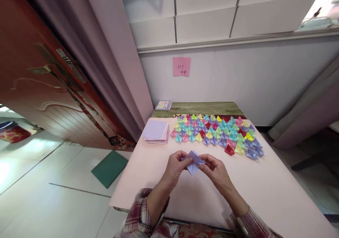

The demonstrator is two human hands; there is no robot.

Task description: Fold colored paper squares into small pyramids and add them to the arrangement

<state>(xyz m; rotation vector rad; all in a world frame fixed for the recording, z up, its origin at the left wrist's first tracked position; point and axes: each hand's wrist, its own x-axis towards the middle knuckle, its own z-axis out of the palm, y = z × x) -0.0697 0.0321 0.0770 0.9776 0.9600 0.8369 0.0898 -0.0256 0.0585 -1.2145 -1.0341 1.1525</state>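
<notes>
A partly folded sheet of lavender origami paper point(194, 164) is held between both hands, above the near middle of the pink tabletop point(148, 181). My left hand point(177, 164) pinches its left side, thumb on the front face. On the right side, my right hand point(213, 166) grips a pointed corner between thumb and fingers. The paper shows creases and points at top and bottom. Beyond the hands stand rows of small folded paper boats point(212, 132) in purple, teal, yellow, green, pink and red. To their left lies a stack of square paper point(156, 131), lavender on top.
A small patterned packet point(164, 105) lies at the table's far left corner. A pink note point(181, 66) with handwriting is stuck on the wall behind. On the floor at left lies a dark green square board point(109, 168), near a red door point(39, 72) and a purple curtain point(113, 54).
</notes>
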